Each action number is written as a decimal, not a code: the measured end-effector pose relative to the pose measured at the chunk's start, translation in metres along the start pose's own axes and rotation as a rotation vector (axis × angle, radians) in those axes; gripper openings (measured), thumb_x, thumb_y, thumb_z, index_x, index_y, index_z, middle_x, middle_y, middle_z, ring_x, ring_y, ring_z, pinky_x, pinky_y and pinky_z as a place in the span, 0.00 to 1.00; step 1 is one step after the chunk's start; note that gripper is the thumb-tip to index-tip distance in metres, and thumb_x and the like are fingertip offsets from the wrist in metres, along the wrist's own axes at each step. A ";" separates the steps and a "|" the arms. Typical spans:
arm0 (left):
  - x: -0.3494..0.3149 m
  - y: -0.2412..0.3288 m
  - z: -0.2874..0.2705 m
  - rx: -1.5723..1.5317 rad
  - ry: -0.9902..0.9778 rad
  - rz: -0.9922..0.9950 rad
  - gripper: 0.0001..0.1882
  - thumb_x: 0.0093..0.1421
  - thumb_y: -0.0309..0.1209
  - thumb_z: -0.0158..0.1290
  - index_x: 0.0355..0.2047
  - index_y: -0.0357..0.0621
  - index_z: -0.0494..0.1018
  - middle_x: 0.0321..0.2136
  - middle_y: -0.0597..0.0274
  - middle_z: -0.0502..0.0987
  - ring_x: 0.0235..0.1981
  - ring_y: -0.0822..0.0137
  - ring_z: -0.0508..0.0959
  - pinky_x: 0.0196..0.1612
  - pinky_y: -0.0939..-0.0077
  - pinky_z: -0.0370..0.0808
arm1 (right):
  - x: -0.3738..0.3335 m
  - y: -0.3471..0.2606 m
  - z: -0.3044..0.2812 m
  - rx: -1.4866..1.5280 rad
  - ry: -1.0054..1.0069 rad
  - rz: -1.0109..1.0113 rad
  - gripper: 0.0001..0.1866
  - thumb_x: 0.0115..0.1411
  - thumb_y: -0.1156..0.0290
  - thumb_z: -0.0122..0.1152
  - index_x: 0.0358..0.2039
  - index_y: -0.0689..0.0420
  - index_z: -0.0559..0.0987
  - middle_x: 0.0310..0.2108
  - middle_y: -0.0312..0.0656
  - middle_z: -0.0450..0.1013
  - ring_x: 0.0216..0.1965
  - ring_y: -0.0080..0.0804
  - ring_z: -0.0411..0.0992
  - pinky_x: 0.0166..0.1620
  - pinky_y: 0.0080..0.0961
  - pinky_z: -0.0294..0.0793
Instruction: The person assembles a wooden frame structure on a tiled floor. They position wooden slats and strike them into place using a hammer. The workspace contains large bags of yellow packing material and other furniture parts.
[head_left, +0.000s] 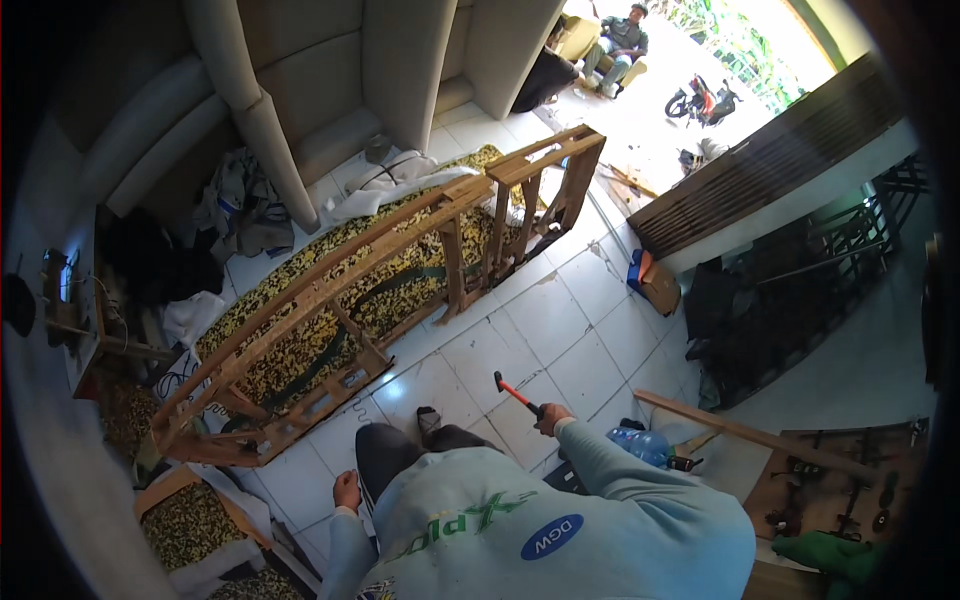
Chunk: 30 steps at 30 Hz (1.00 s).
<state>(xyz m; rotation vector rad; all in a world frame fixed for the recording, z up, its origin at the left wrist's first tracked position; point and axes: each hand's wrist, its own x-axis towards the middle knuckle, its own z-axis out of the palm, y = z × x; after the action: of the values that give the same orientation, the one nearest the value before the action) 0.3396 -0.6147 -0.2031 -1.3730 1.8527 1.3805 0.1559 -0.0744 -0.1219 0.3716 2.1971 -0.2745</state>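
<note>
My right hand (pixel 552 418) is wrapped round the black grip of a hammer (pixel 518 394) with an orange-red shaft. The hammer's dark head points away to the upper left, over the tiled floor. Lower down on the left, my left hand (pixel 347 491) hangs beside my thigh with its fingers curled in. What it holds, if anything, is too small to make out. Ahead of both hands stands a long curved wooden frame (pixel 453 262), like that of a sofa, touched by neither hand. Speckled yellow-and-black foam (pixel 225 330) shows behind and through its slats.
Large upholstered pieces (pixel 400 70) line the far left. A wooden plank (pixel 755 435) slants beside a water bottle (pixel 645 446) and a board with tools (pixel 850 490) at right. A foam-filled wooden piece (pixel 190 520) lies near left. Outside sit a person (pixel 625 45) and a motorbike (pixel 705 103).
</note>
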 end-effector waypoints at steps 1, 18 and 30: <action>-0.007 -0.003 0.000 -0.044 -0.017 -0.011 0.25 0.69 0.48 0.54 0.57 0.43 0.75 0.40 0.59 0.80 0.34 0.65 0.77 0.33 0.64 0.76 | 0.002 0.010 0.002 0.053 -0.032 0.058 0.16 0.56 0.59 0.73 0.41 0.53 0.83 0.30 0.40 0.82 0.33 0.37 0.82 0.41 0.35 0.80; -0.011 0.089 -0.034 0.088 0.012 0.264 0.26 0.71 0.46 0.53 0.59 0.38 0.74 0.54 0.50 0.79 0.56 0.57 0.77 0.59 0.65 0.72 | -0.016 0.034 0.105 0.117 -0.281 0.223 0.21 0.52 0.62 0.72 0.46 0.54 0.86 0.38 0.43 0.84 0.39 0.35 0.84 0.47 0.34 0.83; 0.002 0.024 -0.154 -0.293 0.236 0.123 0.23 0.71 0.45 0.54 0.58 0.42 0.74 0.49 0.61 0.81 0.44 0.68 0.79 0.44 0.70 0.77 | 0.003 -0.041 0.077 -0.029 -0.222 -0.027 0.12 0.60 0.59 0.69 0.31 0.55 0.87 0.24 0.36 0.83 0.20 0.26 0.77 0.24 0.32 0.78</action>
<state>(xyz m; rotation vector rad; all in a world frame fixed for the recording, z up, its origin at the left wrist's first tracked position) 0.3478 -0.7541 -0.1330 -1.6509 1.9704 1.6671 0.1953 -0.1370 -0.1680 0.2811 1.9867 -0.2844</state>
